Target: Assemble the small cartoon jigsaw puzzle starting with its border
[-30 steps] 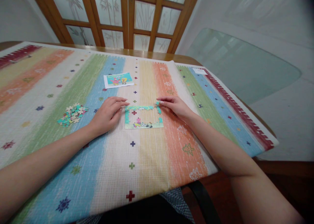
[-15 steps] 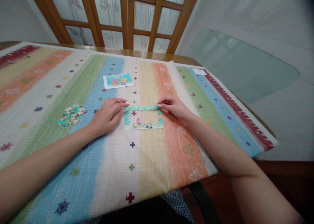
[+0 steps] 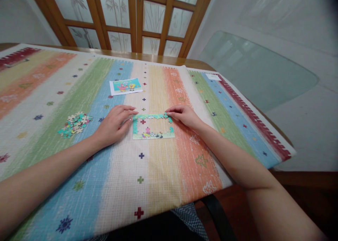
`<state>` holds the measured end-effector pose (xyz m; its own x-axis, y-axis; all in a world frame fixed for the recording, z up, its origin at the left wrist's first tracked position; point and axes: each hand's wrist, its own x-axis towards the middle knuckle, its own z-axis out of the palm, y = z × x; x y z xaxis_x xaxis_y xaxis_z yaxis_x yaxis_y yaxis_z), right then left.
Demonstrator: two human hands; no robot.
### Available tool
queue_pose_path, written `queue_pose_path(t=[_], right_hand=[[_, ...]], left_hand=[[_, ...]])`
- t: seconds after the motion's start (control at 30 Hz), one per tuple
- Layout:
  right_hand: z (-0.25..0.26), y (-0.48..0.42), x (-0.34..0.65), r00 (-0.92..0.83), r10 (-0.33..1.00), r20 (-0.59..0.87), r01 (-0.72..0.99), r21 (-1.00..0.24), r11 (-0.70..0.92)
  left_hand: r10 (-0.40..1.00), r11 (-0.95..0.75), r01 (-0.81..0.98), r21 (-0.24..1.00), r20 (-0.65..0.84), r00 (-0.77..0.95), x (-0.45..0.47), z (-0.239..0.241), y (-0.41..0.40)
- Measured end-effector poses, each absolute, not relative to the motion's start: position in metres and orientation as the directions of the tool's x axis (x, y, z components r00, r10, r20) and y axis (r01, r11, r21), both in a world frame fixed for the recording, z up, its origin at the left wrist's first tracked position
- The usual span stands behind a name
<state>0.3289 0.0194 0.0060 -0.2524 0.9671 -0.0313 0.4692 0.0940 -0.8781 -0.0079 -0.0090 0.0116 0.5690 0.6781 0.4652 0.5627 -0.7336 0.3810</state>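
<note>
Before me lies a jigsaw puzzle (image 3: 153, 136), its border partly joined into a rectangular frame with tablecloth showing through the middle. My left hand (image 3: 114, 124) rests at its upper left corner, thumb and fingers apart, holding nothing. At the upper right corner, my right hand (image 3: 186, 117) pinches a small teal puzzle piece (image 3: 166, 115) against the top edge; the fingertips partly cover it. A heap of loose puzzle pieces (image 3: 75, 124), teal and pale backs mixed, lies left of my left hand. Beyond the puzzle is a picture card (image 3: 126, 86) with a pink and a yellow cartoon figure.
A striped tablecloth (image 3: 124, 177) covers the table, whose near edge is close to my lap. A small white label or paper (image 3: 212, 77) lies at the far right. Past the table stand wooden doors with glass panes (image 3: 154, 16). A dark curved chair part (image 3: 218, 216) shows below.
My right hand has shifted slightly left with the puzzle piece, which now sits at the frame's top edge. My left hand stays at the upper left corner.
</note>
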Motion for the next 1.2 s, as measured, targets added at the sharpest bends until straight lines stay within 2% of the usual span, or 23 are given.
queue_pose_path(t=[0.27,0.5,0.6,0.8,0.9,1.0,1.2], right_hand=[[0.005,0.018,0.323,-0.254,0.967,-0.028,0.477,-0.873,0.1],[0.002,0.022,0.324,-0.286,0.957,0.057,0.524,-0.827,0.206],[-0.001,0.022,0.324,-0.288,0.953,0.098,0.53,-0.812,0.244],[-0.001,0.02,0.324,-0.267,0.952,0.146,0.522,-0.809,0.27],[0.004,0.019,0.327,-0.209,0.964,0.163,0.533,-0.808,0.252],[0.011,0.018,0.332,-0.195,0.968,0.16,0.599,-0.762,0.247],[0.023,0.015,0.337,-0.336,0.937,0.096,0.742,-0.586,0.326]], left_hand=[[0.674,-0.737,0.565,0.371,0.467,0.572,-0.007,0.011,-0.009],[0.611,-0.789,0.542,0.291,0.471,0.637,-0.003,0.016,-0.012],[0.59,-0.807,0.526,0.267,0.4,0.702,0.007,0.021,-0.014],[0.583,-0.81,0.554,0.19,0.16,0.797,0.056,0.02,-0.006],[0.594,-0.802,0.57,0.181,0.128,0.794,0.076,0.015,0.001],[0.6,-0.798,0.583,0.154,0.106,0.793,0.084,0.012,0.002],[0.604,-0.796,0.598,0.097,0.072,0.793,0.085,0.011,-0.002]])
